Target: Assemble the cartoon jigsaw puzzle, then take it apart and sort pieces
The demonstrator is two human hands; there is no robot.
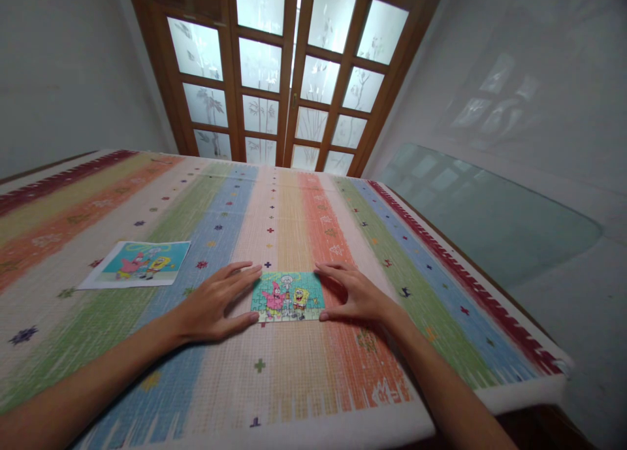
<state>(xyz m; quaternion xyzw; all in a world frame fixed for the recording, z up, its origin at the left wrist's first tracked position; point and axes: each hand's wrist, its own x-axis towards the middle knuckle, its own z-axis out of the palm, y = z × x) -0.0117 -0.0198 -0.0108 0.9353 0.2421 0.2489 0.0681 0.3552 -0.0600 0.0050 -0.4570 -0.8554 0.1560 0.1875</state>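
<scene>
We've got a small assembled cartoon jigsaw puzzle lying flat on the striped tablecloth, near the front edge. Our left hand and right hand bracket its left and right edges, fingers spread flat, fingertips touching the sides, gripping nothing. Printed reference picture lies well left of it.

Cartoon jigsaw puzzle, flat (assembled), mid-table
</scene>
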